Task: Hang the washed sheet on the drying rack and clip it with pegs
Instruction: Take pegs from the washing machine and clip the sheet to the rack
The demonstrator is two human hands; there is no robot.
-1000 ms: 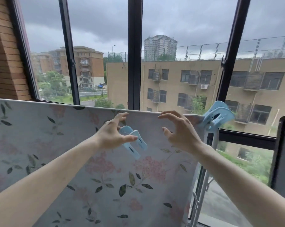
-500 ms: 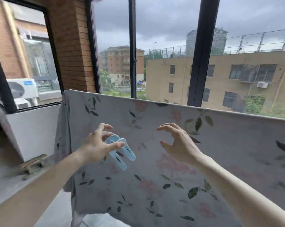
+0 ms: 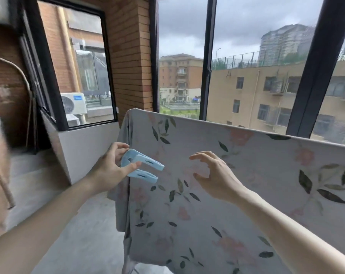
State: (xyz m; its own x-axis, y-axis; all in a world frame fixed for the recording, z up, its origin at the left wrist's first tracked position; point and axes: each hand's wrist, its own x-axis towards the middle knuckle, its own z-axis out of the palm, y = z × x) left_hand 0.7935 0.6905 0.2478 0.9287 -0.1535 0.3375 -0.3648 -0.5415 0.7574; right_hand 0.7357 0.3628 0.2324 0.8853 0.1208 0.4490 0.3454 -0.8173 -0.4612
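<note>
The washed sheet [image 3: 237,184], pale grey with pink flowers and dark leaves, hangs over the drying rack's top bar, which it hides. Its left corner [image 3: 132,115] droops in folds down the side. My left hand [image 3: 110,167] holds two light blue pegs [image 3: 142,165] between thumb and fingers, just in front of the sheet's left edge. My right hand [image 3: 213,175] hovers in front of the sheet's middle with curled, spread fingers and nothing in it.
Dark-framed windows [image 3: 205,62] stand behind the rack. A brick pillar [image 3: 130,56] rises at the back left, with a grey low wall [image 3: 88,147] below a side window. A blurred wooden object [image 3: 1,135] is at far left. Grey floor [image 3: 84,224] lies below.
My view has swung left along the sheet, away from the peg clipped at its right end. Both hands moved left with it, the left still holding the pegs.
</note>
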